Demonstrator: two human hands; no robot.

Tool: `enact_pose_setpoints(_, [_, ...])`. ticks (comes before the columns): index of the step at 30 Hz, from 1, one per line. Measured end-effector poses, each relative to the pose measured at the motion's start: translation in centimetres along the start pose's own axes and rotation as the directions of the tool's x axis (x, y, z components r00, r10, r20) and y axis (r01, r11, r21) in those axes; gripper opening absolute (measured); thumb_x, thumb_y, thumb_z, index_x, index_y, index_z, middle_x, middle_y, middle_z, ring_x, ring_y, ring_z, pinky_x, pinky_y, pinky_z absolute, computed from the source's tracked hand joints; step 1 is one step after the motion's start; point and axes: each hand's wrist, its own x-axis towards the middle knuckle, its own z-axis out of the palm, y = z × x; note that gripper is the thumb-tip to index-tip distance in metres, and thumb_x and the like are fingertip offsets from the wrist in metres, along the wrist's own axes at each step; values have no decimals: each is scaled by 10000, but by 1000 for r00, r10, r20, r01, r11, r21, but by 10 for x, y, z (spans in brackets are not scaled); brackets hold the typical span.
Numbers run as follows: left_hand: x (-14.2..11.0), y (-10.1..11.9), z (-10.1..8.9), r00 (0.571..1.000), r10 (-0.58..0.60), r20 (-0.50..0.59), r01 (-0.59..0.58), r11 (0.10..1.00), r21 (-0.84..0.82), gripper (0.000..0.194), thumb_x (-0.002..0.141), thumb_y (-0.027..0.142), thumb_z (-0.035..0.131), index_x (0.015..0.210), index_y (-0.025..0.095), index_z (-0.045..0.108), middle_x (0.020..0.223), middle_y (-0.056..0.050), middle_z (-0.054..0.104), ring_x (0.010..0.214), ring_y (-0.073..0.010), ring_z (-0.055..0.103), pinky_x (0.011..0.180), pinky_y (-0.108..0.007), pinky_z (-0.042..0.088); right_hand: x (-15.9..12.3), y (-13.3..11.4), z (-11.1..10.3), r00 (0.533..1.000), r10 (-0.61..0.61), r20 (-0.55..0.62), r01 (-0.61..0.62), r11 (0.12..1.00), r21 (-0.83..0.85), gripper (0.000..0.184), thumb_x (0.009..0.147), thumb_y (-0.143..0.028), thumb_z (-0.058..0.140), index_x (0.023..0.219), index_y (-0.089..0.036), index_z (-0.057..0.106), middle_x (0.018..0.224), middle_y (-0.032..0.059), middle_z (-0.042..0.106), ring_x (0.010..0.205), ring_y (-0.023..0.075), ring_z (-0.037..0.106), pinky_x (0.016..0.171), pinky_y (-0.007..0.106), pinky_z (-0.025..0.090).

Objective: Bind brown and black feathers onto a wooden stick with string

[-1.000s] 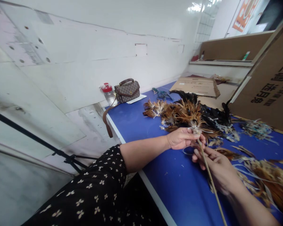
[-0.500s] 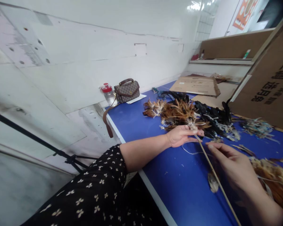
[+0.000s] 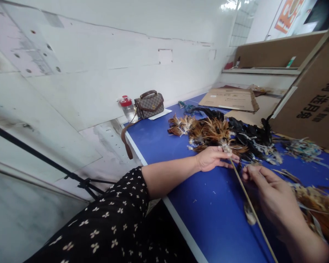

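Observation:
My left hand (image 3: 215, 159) is closed around the upper end of a thin wooden stick (image 3: 253, 208), where a pale bound clump with brown feathers (image 3: 226, 148) sits. The stick slants down to the right, past the bottom of the view. To its right, my right hand (image 3: 268, 186) is pinched, thumb against fingers, apart from the left hand. A thin white string led from the left hand toward these fingers a moment ago; now it hardly shows. A small loose feather tuft (image 3: 250, 213) lies under the stick.
Brown feather bunches (image 3: 197, 128) and black feathers (image 3: 249, 133) lie on the blue table (image 3: 150, 137). More brown feathers (image 3: 318, 201) are at the right, near a bundle of strips (image 3: 303, 148). A handbag (image 3: 150, 105), bottle (image 3: 128, 109) and cardboard (image 3: 229, 98) stand or lie behind.
My right fingers have curled in tighter. The white string's loose loop below my left hand is no longer visible. My left hand keeps its hold on the stick; the view has shifted slightly.

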Motion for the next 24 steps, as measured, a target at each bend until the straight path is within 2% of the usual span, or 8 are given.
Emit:
enact_pose_setpoints(5, [3, 3, -1, 995, -38, -90, 36, 999, -21, 360, 927, 397, 968, 1005, 85, 805, 961, -168, 842, 925, -246, 834, 992, -436, 642, -4, -9, -11, 999, 41, -21, -42, 997, -72, 592, 920, -828, 819, 1060, -253, 834, 896, 65, 745, 664, 206, 572, 513, 297, 440])
enact_pose_setpoints(8, [5, 4, -2, 987, -53, -152, 48, 998, -37, 278, 966, 317, 916, 984, 77, 777, 898, -165, 833, 845, -250, 841, 947, -417, 641, -8, -12, -10, 1000, 16, 23, -13, 989, -150, 610, 920, -842, 796, 1023, -241, 827, 861, 50, 731, 643, 187, 518, 509, 289, 382])
enact_pose_setpoints(11, [5, 5, -2, 970, -5, -244, -8, 999, -54, 165, 983, 217, 861, 957, 103, 746, 871, -137, 828, 794, -236, 826, 936, -421, 640, -9, -15, -7, 999, -13, 45, 21, 984, -179, 617, 918, -842, 793, 957, -228, 822, 793, 31, 681, 634, 170, 467, 520, 286, 342])
enact_pose_setpoints(16, [5, 9, -1, 960, 14, -278, -42, 994, -97, 92, 1033, 192, 760, 977, 119, 750, 947, -149, 850, 859, -236, 826, 966, -421, 629, -6, -20, -8, 998, -22, 65, 37, 970, -241, 663, 888, -874, 780, 869, -213, 829, 771, 47, 680, 644, 187, 494, 526, 299, 364])
enact_pose_setpoints(20, [5, 13, 1, 947, 28, -319, -81, 985, -153, 130, 1080, 151, 649, 985, 124, 733, 1058, -157, 860, 899, -247, 836, 895, -397, 610, -5, -25, -12, 993, -17, 114, 51, 952, -301, 756, 839, -960, 754, 811, -206, 808, 751, 45, 670, 669, 196, 523, 569, 297, 413])
enact_pose_setpoints(24, [5, 13, 2, 935, 62, -350, -114, 985, -131, 26, 1003, 107, 755, 1022, 123, 748, 1061, -126, 854, 832, -187, 793, 770, -305, 526, -3, -23, -17, 983, -19, 180, 80, 939, -336, 780, 879, -986, 703, 802, -215, 797, 773, 45, 667, 696, 204, 532, 580, 300, 415])
